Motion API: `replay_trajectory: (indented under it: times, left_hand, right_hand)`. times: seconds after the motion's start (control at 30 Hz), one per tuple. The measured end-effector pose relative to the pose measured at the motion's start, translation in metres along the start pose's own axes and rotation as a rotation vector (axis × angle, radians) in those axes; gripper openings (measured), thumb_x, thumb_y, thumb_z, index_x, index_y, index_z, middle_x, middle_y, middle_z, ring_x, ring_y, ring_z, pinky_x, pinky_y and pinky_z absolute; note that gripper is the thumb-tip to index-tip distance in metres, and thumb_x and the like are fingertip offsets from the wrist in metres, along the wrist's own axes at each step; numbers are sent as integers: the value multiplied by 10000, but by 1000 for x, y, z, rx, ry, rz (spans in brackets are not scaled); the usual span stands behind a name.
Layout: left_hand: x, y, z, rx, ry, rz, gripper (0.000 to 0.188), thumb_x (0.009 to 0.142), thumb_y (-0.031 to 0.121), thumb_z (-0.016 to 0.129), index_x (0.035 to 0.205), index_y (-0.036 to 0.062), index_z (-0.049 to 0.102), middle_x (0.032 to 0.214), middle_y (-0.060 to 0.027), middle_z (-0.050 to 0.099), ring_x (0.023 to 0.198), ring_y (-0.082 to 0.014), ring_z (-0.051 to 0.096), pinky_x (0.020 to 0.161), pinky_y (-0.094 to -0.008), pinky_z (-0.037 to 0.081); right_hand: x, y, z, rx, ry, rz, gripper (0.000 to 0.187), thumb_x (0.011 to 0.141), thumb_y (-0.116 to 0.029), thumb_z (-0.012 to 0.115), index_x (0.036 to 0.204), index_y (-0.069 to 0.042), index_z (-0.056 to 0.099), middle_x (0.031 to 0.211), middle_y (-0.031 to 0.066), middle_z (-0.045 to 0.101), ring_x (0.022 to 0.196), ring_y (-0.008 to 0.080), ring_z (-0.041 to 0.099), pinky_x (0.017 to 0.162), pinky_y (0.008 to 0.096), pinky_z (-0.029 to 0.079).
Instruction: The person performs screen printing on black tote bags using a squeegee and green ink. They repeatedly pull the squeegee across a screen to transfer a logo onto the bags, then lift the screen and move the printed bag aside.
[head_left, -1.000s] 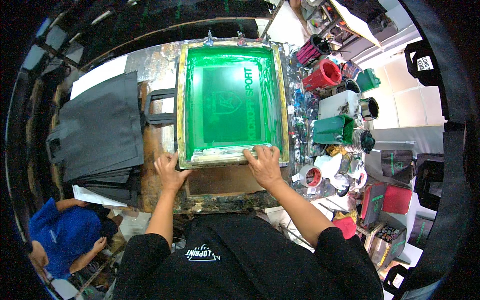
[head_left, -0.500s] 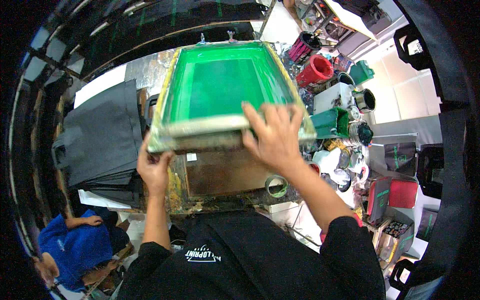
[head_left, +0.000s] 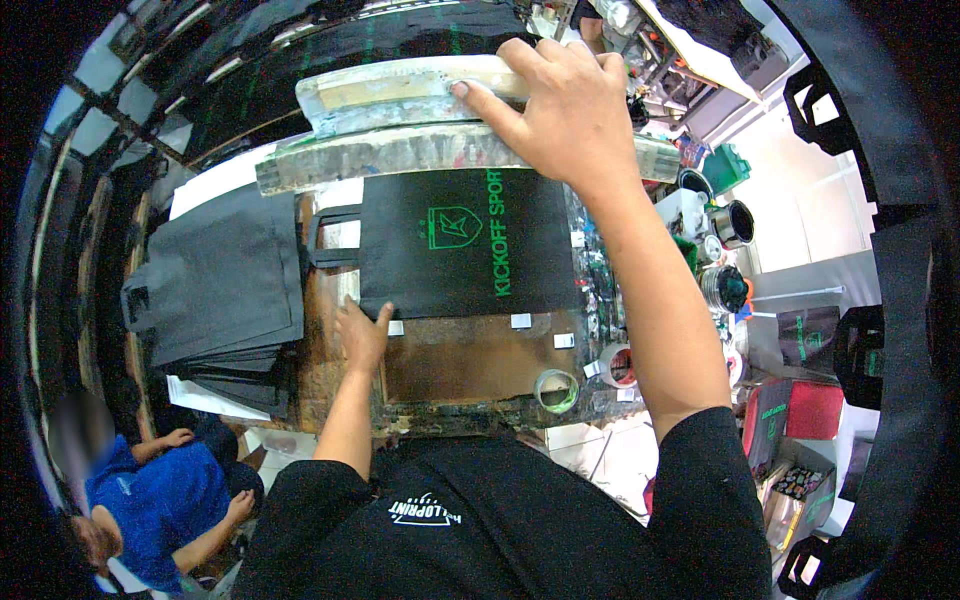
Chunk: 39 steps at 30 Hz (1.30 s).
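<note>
My right hand [head_left: 575, 115] is closed over a long pale squeegee handle [head_left: 390, 88] at the top of the workspace. Just below the handle is the near bar of a screen-printing frame [head_left: 390, 155], tipped up off the table. Whether my fingers also grip the frame is hidden. Under it, a black fabric bag [head_left: 455, 240] with a green print lies flat, its handle loop [head_left: 335, 258] toward the left. My left hand [head_left: 362, 335] is by the bag's near left corner, fingers apart and holding nothing; I cannot tell whether it touches the bag.
A stack of black bags [head_left: 220, 270] lies to the left. Near the table's front edge sits a tape roll [head_left: 540, 392] on a brown board [head_left: 460, 365]. Paint cans [head_left: 738, 225] and tubs crowd the right side. A person in blue [head_left: 170, 500] sits at lower left.
The frame has swung up and away, uncovering the printed bag. My left hand has let go of the frame's near left corner and moved right. My right hand has risen with the squeegee.
</note>
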<state>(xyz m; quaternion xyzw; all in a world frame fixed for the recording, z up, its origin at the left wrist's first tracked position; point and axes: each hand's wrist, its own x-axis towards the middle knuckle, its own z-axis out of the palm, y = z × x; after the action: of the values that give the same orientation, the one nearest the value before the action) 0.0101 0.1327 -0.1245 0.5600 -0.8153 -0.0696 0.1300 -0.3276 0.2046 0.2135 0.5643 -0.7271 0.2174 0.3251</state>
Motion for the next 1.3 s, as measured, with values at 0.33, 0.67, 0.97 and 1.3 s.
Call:
replay_trajectory:
  times: [0.33, 0.67, 0.97, 1.3]
  left_hand:
    - [12, 3, 1, -179, -158, -41, 624, 821, 233, 873, 1298, -41, 577, 1235, -295, 566, 1198, -491, 543, 1030, -550, 463]
    - [121, 26, -137, -923, -127, -105, 387, 961, 136, 750, 1280, -59, 653, 1057, -160, 744, 906, -239, 738, 637, -349, 629]
    - [60, -175, -284, -1095, 138, -475, 508, 932, 175, 774, 1391, 17, 626, 1174, -51, 710, 938, -138, 654, 690, -282, 516]
    - [-12, -478, -277, -992, 733, -997, 288, 883, 130, 830, 1082, -1, 668, 914, -75, 697, 706, -153, 637, 522, -246, 453]
  right_hand:
    - [9, -1, -4, -14, -2, 22, 548, 939, -657, 617, 982, -124, 739, 897, 114, 718, 908, 312, 687, 846, 502, 414]
    - [14, 0, -6, 34, -51, 42, 593, 956, -678, 572, 1024, -117, 749, 943, 122, 721, 963, 317, 670, 879, 516, 426]
    - [3, -10, -14, 51, -66, 43, 545, 941, -634, 629, 984, -97, 706, 919, 114, 685, 961, 316, 647, 861, 510, 411]
    - [11, -14, -15, 151, -41, 69, 529, 947, -614, 639, 996, -91, 708, 899, 110, 663, 932, 303, 637, 855, 484, 395]
